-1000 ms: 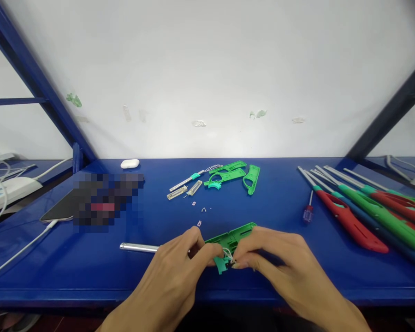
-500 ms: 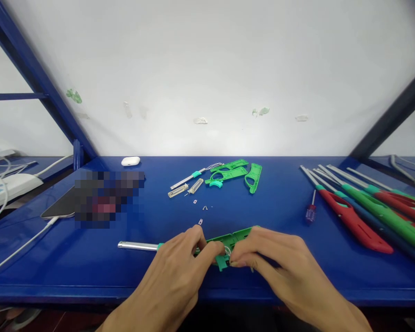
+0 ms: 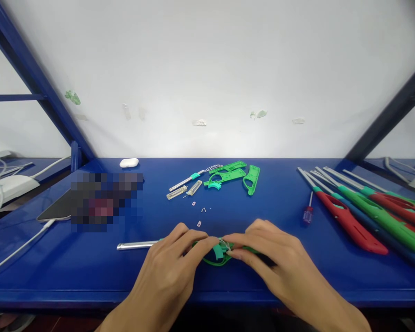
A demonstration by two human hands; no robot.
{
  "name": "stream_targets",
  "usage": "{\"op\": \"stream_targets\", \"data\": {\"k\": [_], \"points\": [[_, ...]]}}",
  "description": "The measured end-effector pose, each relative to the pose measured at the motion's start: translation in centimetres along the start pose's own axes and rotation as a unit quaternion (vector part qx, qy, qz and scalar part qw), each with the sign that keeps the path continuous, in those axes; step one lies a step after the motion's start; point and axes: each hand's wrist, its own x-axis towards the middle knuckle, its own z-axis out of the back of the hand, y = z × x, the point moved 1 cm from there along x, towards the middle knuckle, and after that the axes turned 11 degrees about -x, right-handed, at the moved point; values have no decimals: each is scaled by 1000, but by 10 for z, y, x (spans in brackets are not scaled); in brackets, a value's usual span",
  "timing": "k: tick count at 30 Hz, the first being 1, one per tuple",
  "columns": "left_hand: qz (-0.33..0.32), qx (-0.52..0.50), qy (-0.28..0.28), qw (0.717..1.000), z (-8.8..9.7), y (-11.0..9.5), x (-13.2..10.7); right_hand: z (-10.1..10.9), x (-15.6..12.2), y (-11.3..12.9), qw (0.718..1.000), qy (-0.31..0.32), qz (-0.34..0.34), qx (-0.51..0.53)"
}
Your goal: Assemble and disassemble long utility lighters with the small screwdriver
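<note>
On the left lies a dark phone (image 3: pixel 57 206) with a white cable (image 3: pixel 44 228) in its near end, a white case (image 3: pixel 129 163) farther back and a power strip (image 3: pixel 15 186) at the left edge, while a scuffed wall (image 3: pixel 207 69) spans the far side.

**Bare hands and forearms, one pair**

Left grip (image 3: pixel 174 263): bare hand; slim, tapering fingers; rounded knuckles; smooth back.
Right grip (image 3: pixel 275 256): bare hand of matching build; nail detail too small to read.
Left forearm (image 3: pixel 126 314): directly behind the left grip, bare to the edge of view.
Right forearm (image 3: pixel 340 313): directly behind the right grip, likewise bare.
Dark patch (image 3: pixel 209 318): between the forearms, nearer the body than either grip; black; clothing or shadow, cannot tell which.
</note>
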Motion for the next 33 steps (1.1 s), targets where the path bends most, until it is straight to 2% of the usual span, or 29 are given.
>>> {"op": "stream_targets", "data": {"k": [7,27,33], "points": [[-25,-35,-40,998,-3,2,9,1,1,0,1000,-1,-8,9],[-9,-75,-16,997,-2,4,12,0,2,0,994,27,-96,44],[-1,-55,-6,998,-1,3,10,-1,-2,-3,995,39,-74,45]]}}
